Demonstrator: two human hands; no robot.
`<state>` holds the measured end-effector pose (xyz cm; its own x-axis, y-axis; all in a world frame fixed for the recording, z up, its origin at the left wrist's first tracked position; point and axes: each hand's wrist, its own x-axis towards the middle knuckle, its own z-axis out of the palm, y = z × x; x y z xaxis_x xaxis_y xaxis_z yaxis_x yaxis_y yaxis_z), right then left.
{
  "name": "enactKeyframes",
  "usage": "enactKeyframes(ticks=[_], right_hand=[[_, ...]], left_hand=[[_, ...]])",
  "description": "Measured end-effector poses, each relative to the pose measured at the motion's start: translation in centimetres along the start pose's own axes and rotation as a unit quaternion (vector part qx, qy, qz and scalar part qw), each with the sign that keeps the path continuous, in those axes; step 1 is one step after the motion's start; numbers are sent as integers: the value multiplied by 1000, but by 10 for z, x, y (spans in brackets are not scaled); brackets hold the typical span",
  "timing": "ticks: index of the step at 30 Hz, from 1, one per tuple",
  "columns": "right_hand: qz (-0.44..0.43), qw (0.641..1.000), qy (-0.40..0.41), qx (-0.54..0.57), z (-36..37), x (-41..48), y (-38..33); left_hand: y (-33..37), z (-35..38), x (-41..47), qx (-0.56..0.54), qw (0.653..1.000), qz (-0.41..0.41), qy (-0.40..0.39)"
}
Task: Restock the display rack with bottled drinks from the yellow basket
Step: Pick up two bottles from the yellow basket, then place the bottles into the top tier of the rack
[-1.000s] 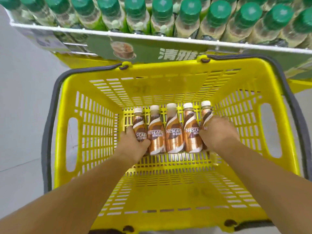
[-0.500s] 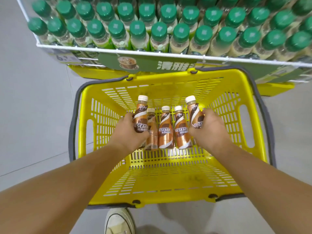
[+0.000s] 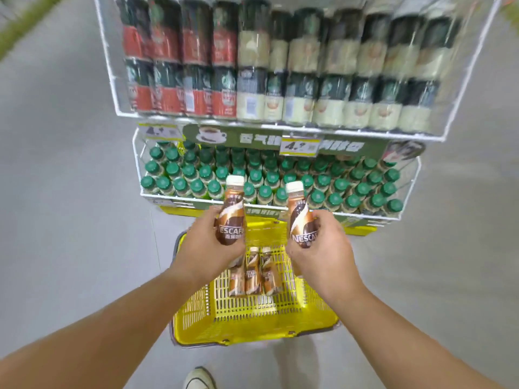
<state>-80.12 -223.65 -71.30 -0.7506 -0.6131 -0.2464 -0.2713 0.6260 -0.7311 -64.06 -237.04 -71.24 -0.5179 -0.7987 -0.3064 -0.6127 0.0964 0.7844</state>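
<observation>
My left hand [image 3: 207,248] grips one brown Nescafe bottle [image 3: 231,214] with a cream cap, held upright above the yellow basket [image 3: 252,324]. My right hand [image 3: 320,248] grips a second Nescafe bottle [image 3: 302,217] the same way. Three more Nescafe bottles [image 3: 254,272] lie side by side on the basket floor below my hands. The white wire display rack [image 3: 269,204] stands just beyond the basket; both held bottles are at the height of its lower tier's front rail.
The lower tier holds several green-capped bottles [image 3: 337,183]. The upper tier [image 3: 280,127] carries stacked red and cream cans, blurred by motion. Yellow price tags [image 3: 300,146] hang on its front. Grey floor lies on both sides; my shoe [image 3: 198,379] is near the bottom edge.
Both hands have lifted a bottle each out of the basket up toward the rack. My view has pulled back and tilted up, bringing the upper tier into sight.
</observation>
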Motion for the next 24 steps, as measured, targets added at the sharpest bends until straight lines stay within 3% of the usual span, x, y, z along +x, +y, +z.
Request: enactKeyframes(ticks=[15, 24], right_hand=[[-124, 987, 64, 78, -271, -92, -302], [-224, 963, 130, 80, -402, -125, -451]], left_hand=[[337, -227, -113, -38, 983, 156, 90], [499, -337, -173, -45, 948, 265, 169]])
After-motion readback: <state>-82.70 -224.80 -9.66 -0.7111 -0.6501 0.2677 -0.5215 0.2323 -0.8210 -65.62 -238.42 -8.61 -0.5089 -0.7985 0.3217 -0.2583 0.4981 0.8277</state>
